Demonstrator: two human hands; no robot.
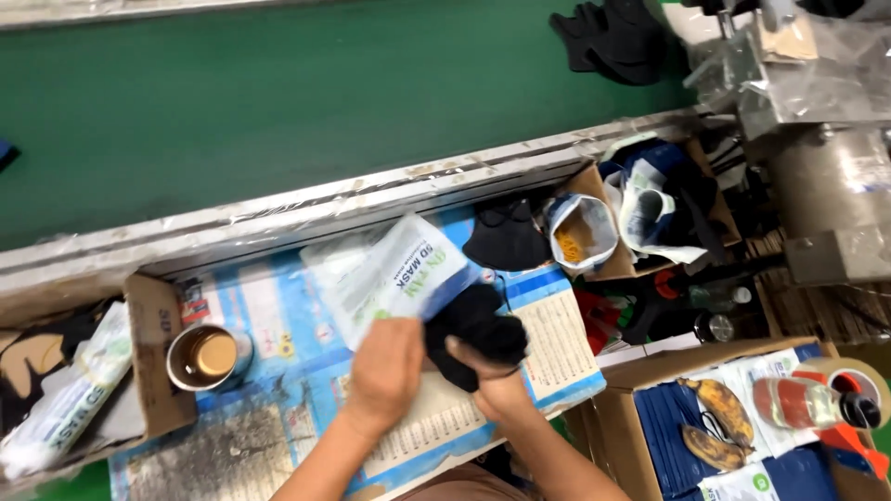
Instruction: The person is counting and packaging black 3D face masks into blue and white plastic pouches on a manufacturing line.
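A narrow workbench (pixel 278 445) is covered with blue printed sheets (pixel 278 315), and a pale calendar-like sheet (pixel 566 339) is laid on its right part. A round metal tin (pixel 206 356) is set on its left part, and a black mask (pixel 506 237) is laid at its far edge. Open cardboard boxes are placed at the left (pixel 153 362) and far right (pixel 603 269). Beyond a metal rail (pixel 371 190), a green conveyor belt (pixel 278 93) is seen, with black masks (pixel 613 37) piled at its far right.

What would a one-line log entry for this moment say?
left hand: holds white-green pouch | right hand: grips black masks, at pouch mouth | nearby: metal cup, cardboard box
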